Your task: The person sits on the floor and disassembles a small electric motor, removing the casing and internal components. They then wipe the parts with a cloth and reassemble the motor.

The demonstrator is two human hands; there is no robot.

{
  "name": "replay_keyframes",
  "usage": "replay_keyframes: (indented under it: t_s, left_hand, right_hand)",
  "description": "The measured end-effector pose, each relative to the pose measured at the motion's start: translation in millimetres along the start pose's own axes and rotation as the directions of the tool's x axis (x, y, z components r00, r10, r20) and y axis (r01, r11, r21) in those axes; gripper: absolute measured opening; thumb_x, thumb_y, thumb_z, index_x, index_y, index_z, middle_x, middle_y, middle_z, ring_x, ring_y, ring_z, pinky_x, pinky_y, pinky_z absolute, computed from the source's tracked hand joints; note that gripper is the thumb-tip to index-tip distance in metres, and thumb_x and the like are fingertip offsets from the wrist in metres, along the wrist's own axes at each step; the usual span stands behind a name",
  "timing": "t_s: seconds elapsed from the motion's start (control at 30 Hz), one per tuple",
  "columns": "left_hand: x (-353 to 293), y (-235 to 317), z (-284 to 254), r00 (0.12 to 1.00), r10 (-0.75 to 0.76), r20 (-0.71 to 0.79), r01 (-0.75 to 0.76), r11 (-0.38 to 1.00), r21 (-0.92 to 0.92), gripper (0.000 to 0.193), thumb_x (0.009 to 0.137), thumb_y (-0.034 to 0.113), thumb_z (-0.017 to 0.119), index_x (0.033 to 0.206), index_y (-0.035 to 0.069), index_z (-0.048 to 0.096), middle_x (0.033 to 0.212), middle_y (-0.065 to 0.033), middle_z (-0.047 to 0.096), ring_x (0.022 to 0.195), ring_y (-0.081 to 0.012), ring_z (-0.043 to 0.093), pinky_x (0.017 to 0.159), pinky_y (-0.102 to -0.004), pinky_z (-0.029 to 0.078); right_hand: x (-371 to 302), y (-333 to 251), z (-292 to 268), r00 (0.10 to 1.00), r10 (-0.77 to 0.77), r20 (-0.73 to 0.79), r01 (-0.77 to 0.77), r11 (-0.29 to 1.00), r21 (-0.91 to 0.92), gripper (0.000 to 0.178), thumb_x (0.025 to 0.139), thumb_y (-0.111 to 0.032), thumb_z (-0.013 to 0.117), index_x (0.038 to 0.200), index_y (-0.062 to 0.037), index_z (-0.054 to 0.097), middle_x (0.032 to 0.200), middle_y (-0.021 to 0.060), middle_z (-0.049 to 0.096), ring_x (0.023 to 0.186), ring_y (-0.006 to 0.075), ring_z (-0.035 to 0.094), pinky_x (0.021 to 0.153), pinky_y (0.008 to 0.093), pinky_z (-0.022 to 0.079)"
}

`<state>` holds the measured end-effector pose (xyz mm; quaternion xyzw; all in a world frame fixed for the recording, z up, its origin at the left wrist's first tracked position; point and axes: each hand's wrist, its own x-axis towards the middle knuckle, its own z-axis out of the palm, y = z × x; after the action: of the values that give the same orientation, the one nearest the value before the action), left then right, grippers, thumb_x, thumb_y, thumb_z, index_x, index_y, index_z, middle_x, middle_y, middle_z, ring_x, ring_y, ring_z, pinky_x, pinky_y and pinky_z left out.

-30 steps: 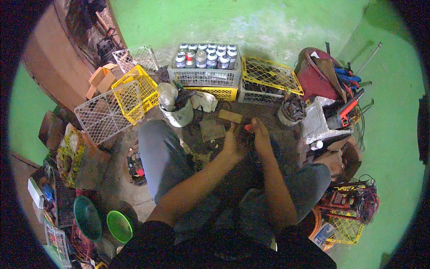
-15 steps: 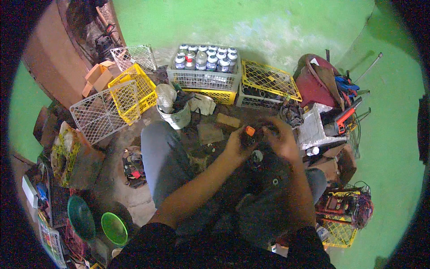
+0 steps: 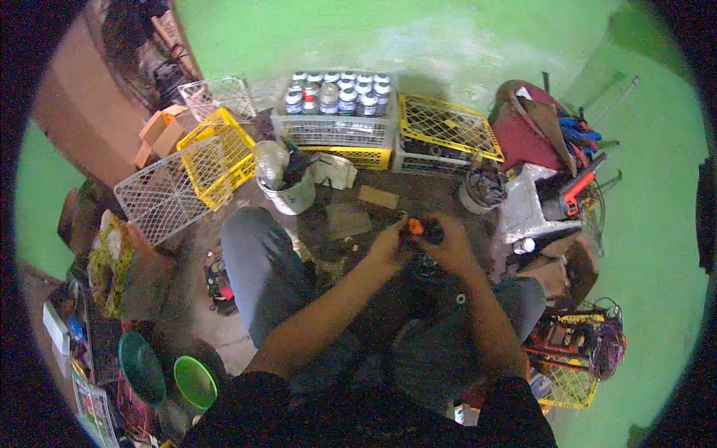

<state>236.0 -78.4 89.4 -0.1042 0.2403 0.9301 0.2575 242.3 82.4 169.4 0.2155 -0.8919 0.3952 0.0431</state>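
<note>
Between my knees my two hands meet over a small dark object with an orange part (image 3: 416,226). My left hand (image 3: 389,245) is closed around its left side. The fingers of my right hand (image 3: 450,248) are curled against its dark right side. What kind of object it is, I cannot make out. Just below the hands lies a dark, roundish piece (image 3: 426,266), partly in shadow. A small pale ring (image 3: 460,299) rests on the dark cloth over my lap, near my right forearm.
Ahead stands a grey crate (image 3: 336,131) of white-capped bottles, beside a yellow-lidded crate (image 3: 448,128). White buckets (image 3: 293,200) flank the floor before me. Loose crates (image 3: 173,190) lean at the left; green basins (image 3: 196,382) sit lower left. An orange power tool (image 3: 573,198) lies right.
My right hand has moved down and left, closing in on the object beside my left hand. The view has shifted slightly, and the right bucket shows more fully.
</note>
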Motion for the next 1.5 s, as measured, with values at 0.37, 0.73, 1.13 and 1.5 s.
replay_keyframes:
  t_s: [0.37, 0.73, 1.13, 1.5]
  left_hand:
    - [-56.3, 55.2, 9.5, 0.966, -0.006, -0.259, 0.001, 1.0, -0.022, 0.027, 0.104, 0.022, 0.044, 0.115, 0.006, 0.062, 0.103, -0.0075, 0.069, 0.096, -0.0187, 0.067, 0.088, -0.0378, 0.057]
    - [-98.7, 229.4, -69.4, 0.898, 0.36, -0.255, -0.386, 0.92, -0.06, 0.038, 0.107, 0.024, 0.032, 0.122, -0.005, 0.052, 0.106, -0.019, 0.068, 0.103, -0.0304, 0.067, 0.091, -0.0391, 0.058]
    - [-80.4, 261.4, -108.1, 0.692, 0.602, -0.398, -0.676, 0.734, -0.065, 0.036, 0.099, 0.023, 0.036, 0.109, 0.0, 0.061, 0.096, -0.012, 0.068, 0.085, -0.0242, 0.065, 0.08, -0.0372, 0.053]
    - [-57.7, 263.1, -99.5, 0.735, 0.545, -0.404, -0.642, 0.751, -0.155, 0.021, 0.1, 0.015, 0.046, 0.107, 0.001, 0.061, 0.096, -0.0101, 0.069, 0.085, -0.0211, 0.067, 0.074, -0.0329, 0.055]
  right_hand:
    - [45.7, -26.2, 26.3, 0.992, -0.046, -0.119, 0.053, 0.997, 0.06, 0.034, 0.082, -0.006, 0.076, 0.112, -0.0013, 0.062, 0.101, 0.0116, 0.069, 0.092, 0.022, 0.067, 0.084, 0.0353, 0.053]
    - [115.3, -55.2, 104.9, 0.982, 0.082, -0.173, -0.016, 0.935, 0.355, 0.034, 0.084, -0.01, 0.075, 0.114, -0.0007, 0.063, 0.108, 0.0115, 0.069, 0.099, 0.0215, 0.065, 0.09, 0.0356, 0.05]
    - [257.2, -23.7, 268.6, 0.975, -0.022, -0.221, 0.057, 0.986, 0.157, 0.03, 0.085, -0.012, 0.074, 0.113, -0.007, 0.067, 0.105, 0.0145, 0.069, 0.096, 0.0331, 0.066, 0.088, 0.0436, 0.051]
    - [271.0, 24.3, 327.0, 0.961, -0.272, -0.045, 0.265, 0.957, -0.115, 0.021, 0.086, -0.016, 0.067, 0.101, -0.0019, 0.066, 0.099, 0.0147, 0.067, 0.09, 0.0324, 0.065, 0.083, 0.0388, 0.051]
